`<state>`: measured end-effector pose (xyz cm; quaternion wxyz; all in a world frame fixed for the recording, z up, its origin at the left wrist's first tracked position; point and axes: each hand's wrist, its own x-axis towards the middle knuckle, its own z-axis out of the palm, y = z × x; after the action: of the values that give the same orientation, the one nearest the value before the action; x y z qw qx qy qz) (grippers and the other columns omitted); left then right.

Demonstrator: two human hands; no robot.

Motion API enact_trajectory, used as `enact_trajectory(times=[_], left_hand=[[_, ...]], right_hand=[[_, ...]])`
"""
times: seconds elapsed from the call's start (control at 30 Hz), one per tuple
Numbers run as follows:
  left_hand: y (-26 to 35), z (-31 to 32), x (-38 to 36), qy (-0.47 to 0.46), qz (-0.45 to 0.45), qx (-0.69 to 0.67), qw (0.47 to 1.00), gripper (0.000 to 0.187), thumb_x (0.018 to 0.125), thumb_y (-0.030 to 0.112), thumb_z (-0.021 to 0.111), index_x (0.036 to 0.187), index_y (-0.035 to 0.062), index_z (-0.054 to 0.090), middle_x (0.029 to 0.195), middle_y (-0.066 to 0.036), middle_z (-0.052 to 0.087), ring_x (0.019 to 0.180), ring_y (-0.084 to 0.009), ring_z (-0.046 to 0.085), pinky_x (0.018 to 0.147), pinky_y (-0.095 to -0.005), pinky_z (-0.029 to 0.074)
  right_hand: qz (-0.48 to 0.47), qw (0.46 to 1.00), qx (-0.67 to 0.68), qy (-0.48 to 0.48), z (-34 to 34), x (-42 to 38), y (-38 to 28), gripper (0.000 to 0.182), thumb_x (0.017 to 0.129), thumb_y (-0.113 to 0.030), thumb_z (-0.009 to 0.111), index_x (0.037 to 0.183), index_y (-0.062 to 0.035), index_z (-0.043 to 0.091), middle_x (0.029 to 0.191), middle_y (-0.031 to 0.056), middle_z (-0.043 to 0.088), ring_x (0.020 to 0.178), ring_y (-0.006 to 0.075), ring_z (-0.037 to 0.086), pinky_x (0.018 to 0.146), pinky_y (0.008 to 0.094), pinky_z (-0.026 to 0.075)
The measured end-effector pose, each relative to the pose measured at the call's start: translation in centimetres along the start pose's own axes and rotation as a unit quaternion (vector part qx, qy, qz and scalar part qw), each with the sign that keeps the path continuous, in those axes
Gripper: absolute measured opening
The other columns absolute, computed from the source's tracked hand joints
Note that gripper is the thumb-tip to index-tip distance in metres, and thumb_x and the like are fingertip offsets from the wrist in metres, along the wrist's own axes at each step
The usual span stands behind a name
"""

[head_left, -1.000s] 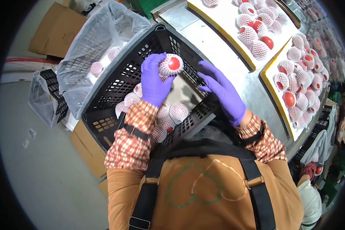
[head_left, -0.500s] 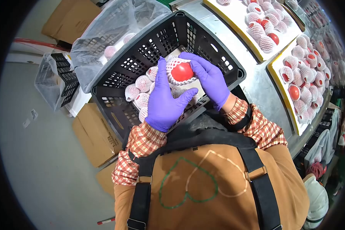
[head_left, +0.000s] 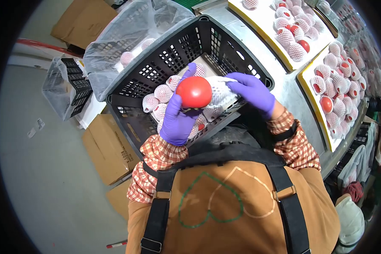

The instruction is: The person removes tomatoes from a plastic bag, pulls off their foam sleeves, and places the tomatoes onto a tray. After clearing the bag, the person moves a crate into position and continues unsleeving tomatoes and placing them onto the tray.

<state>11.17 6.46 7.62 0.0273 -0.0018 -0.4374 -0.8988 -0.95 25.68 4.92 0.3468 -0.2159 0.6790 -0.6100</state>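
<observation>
A smooth red tomato [head_left: 194, 92] rests in my left hand [head_left: 176, 122], its purple-gloved fingers curled round the side and underneath. Just right of the fruit, my right hand [head_left: 253, 94], also gloved, pinches a white foam net sleeve [head_left: 220, 94] that is stretched out and off the tomato's visible surface. Both hands are above a black plastic crate [head_left: 133, 78]. Inside it, several net-wrapped fruits [head_left: 163, 93] lie along the left and near sides, partly hidden behind my left hand.
On the metal table [head_left: 290, 95] to the right are yellow-edged trays [head_left: 302, 86] of net-wrapped red fruit. A plastic-lined crate [head_left: 101, 59] stands beyond mine. Cardboard boxes [head_left: 103, 146] sit on the floor at left. Part of a person in white [head_left: 350, 220] shows at lower right.
The foam net has come off the tomato, and my right hand has moved right with it. The fruit is now bare in my left hand, slightly lower and further left.
</observation>
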Motion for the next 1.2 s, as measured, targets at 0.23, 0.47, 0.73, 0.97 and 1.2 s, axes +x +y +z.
enact_trajectory(times=[0.23, 0.47, 0.73, 0.97, 1.2], left_hand=[[-0.7, -0.3, -0.2, 0.041, -0.138, -0.297, 0.944, 0.083, 0.087, 0.068, 0.04, 0.142, 0.0065, 0.033, 0.144, -0.013, 0.037, 0.13, -0.0326, 0.039, 0.092, -0.0573, 0.046], [-0.8, -0.8, -1.5, -0.029, -0.087, -0.11, 0.99, 0.069, 0.096, 0.05, 0.04, 0.144, 0.0028, 0.028, 0.149, -0.007, 0.03, 0.117, -0.0228, 0.051, 0.082, -0.0477, 0.055], [-0.6, -0.3, -1.2, -0.005, 0.041, 0.107, 0.993, 0.074, 0.077, 0.006, 0.063, 0.143, 0.0018, 0.03, 0.148, -0.012, 0.03, 0.137, -0.0307, 0.032, 0.108, -0.039, 0.033], [-0.9, 0.6, -0.4, 0.045, 0.02, 0.046, 0.998, 0.082, 0.073, -0.002, 0.057, 0.148, 0.0027, 0.021, 0.147, -0.013, 0.032, 0.134, -0.0256, 0.037, 0.108, -0.0348, 0.034], [-2.1, 1.6, 0.5, 0.078, -0.024, 0.032, 0.996, 0.088, 0.072, -0.006, 0.054, 0.15, 0.0041, 0.015, 0.141, -0.014, 0.037, 0.123, -0.0216, 0.046, 0.102, -0.0324, 0.04]], right_hand=[[-0.006, 0.811, 0.575, -0.109, 0.8, -2.8, 1.1, 0.043, 0.096, -0.022, 0.05, 0.13, 0.0033, 0.046, 0.129, 0.0168, 0.054, 0.122, 0.0264, 0.051, 0.108, 0.0412, 0.036], [-0.074, 0.853, 0.515, -0.052, 1.6, -1.2, 1.2, 0.044, 0.091, -0.009, 0.055, 0.131, 0.0029, 0.043, 0.129, 0.0149, 0.053, 0.119, 0.0238, 0.054, 0.103, 0.0372, 0.043], [-0.161, 0.933, 0.312, 0.074, -0.5, -1.6, 0.3, 0.048, 0.089, 0.001, 0.048, 0.136, 0.0031, 0.04, 0.128, 0.0118, 0.054, 0.116, 0.0194, 0.055, 0.101, 0.0328, 0.043], [-0.273, 0.956, -0.105, 0.012, 3.9, -2.6, -1.7, 0.061, 0.082, -0.007, 0.065, 0.138, -0.0003, 0.041, 0.14, 0.0148, 0.044, 0.13, 0.0247, 0.041, 0.109, 0.0353, 0.03], [-0.341, 0.906, -0.249, 0.024, 4.6, -1.1, -2.2, 0.066, 0.074, -0.012, 0.072, 0.133, 0.0008, 0.045, 0.134, 0.0206, 0.048, 0.124, 0.0362, 0.047, 0.105, 0.0404, 0.035]])
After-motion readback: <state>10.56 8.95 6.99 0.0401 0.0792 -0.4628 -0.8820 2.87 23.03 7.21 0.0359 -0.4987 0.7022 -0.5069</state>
